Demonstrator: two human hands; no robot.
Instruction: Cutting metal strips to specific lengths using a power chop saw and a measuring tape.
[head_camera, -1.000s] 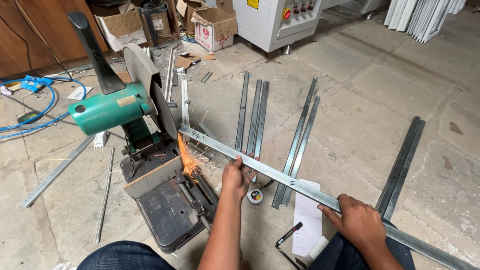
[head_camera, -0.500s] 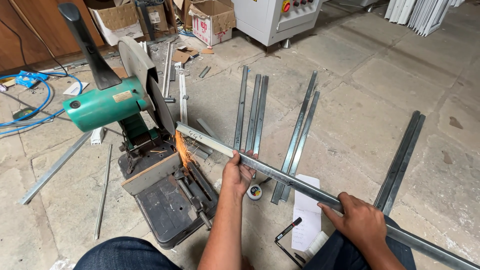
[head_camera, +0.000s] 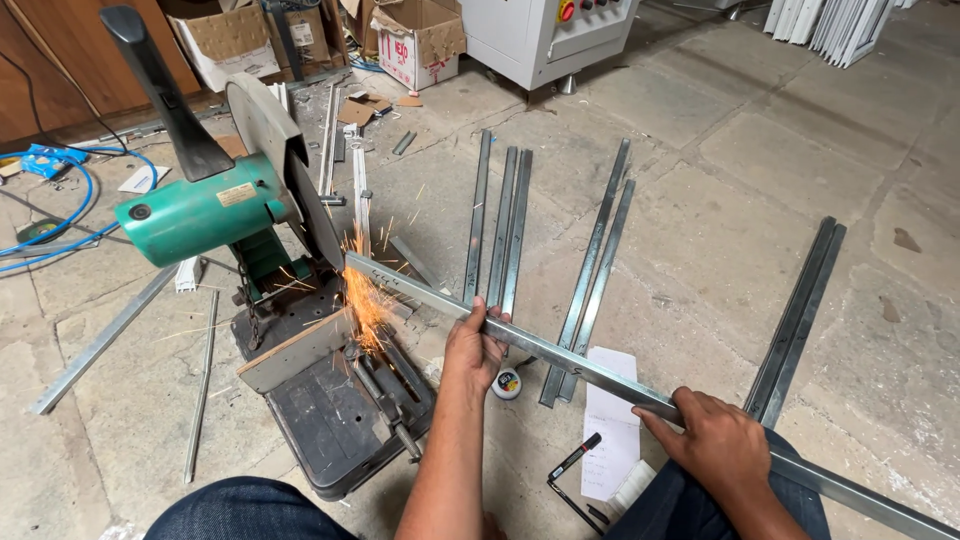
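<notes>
A long grey metal channel (head_camera: 580, 368) runs from the lower right up to the disc of a green chop saw (head_camera: 205, 210). Its far end touches the side of the disc, and orange sparks (head_camera: 362, 300) spray down over the saw's base. My left hand (head_camera: 474, 345) grips the channel near its middle. My right hand (head_camera: 712, 440) grips it further back, over my right knee. The saw's black handle stands raised with nobody holding it.
Several cut metal channels (head_camera: 500, 225) lie in pairs on the concrete floor, more at the right (head_camera: 800, 320). A tape measure (head_camera: 507, 383), a sheet of paper (head_camera: 608, 420) and a marker (head_camera: 575, 457) lie by my knees. Cardboard boxes and a grey cabinet (head_camera: 545, 35) stand behind.
The channel's end has stayed against the spinning disc and the spray of sparks has grown. My view has shifted slightly; both hands keep their hold.
</notes>
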